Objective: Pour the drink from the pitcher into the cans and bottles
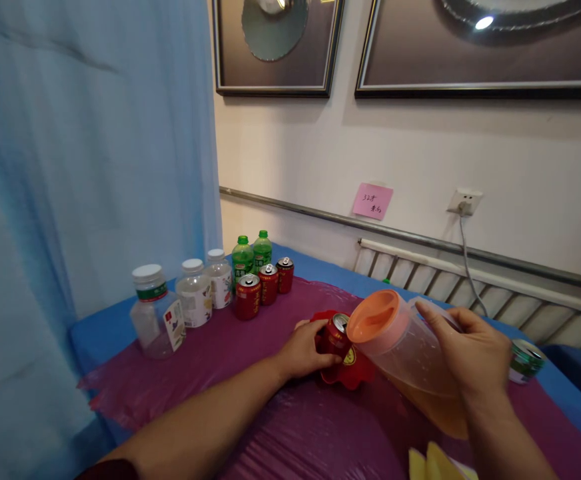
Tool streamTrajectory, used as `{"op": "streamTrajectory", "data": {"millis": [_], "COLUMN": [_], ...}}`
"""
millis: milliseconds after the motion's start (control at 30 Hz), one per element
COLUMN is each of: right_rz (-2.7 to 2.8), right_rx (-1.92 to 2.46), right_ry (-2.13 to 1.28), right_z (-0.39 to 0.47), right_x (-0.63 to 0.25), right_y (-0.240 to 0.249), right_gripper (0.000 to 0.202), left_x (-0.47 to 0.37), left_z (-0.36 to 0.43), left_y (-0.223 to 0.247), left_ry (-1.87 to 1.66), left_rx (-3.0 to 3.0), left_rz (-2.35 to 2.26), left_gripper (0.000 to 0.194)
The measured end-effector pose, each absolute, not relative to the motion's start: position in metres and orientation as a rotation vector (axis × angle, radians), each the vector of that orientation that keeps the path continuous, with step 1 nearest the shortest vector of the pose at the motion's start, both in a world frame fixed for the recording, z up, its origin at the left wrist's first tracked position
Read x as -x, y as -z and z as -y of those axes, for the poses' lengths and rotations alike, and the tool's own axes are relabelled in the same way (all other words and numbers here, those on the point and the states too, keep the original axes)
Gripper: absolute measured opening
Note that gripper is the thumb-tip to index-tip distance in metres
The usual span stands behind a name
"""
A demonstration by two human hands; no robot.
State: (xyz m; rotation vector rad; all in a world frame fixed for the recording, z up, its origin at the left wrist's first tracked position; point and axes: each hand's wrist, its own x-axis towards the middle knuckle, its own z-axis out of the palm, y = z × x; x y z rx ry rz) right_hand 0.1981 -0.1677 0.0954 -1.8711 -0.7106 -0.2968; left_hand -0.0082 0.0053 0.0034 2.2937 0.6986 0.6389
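My left hand (304,348) is wrapped round a red drink can (336,335), which stands over a red scalloped tray (340,381). In my right hand (480,357) is the handle of a clear plastic pitcher (415,367) with an orange lid (376,319). The pitcher is tilted to the left, its lid close against the can's top. Brownish-yellow liquid lies in its lower part. Whether any liquid flows into the can I cannot tell.
At the left stand clear jars with white lids (194,293), green bottles (243,257) and three red cans (248,297). A green can (525,361) is at the right, and a yellow cloth-like item (435,461) at the front. Purple plastic sheeting (290,427) covers the blue table.
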Motion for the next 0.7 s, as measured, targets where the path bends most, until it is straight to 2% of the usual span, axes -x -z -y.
{"op": "streamTrajectory", "data": {"millis": [700], "right_rz": [0.702], "right_rx": [1.818], "right_ry": [0.244], "right_z": [0.161], "right_x": [-0.218], "right_y": [-0.083], "right_gripper": [0.056], "left_x": [0.007], "left_z": [-0.007], "left_y": [-0.001], "left_ry": [-0.660], "left_rx": [-2.299], "left_rz": [-0.698], "left_gripper": [0.070]}}
